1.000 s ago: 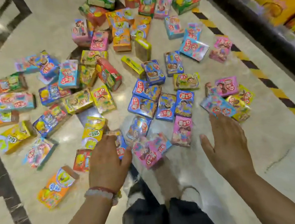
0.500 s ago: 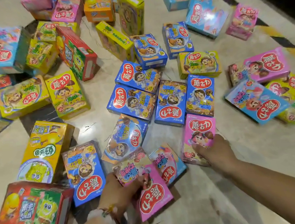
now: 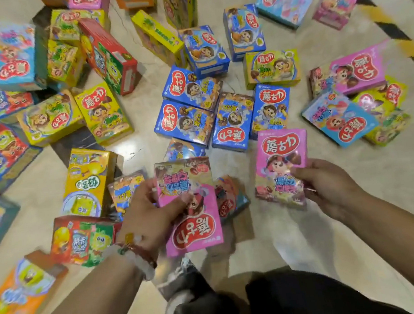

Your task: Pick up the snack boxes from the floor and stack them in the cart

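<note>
Gripping one pink box (image 3: 191, 210) in my left hand (image 3: 144, 215) and another pink carton (image 3: 280, 164) in my right hand (image 3: 329, 186), I pinch only edges. Either could slip, I judge, since no cart shows.

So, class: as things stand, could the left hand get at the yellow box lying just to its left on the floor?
Probably not yet. The yellow box lies uncovered and close by, but the left hand already grips a pink box, so its fingers are occupied until that is put down.

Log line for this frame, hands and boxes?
left hand: grips pink box | right hand: grips second pink box | other boxes: on floor | cart: not in view
</note>
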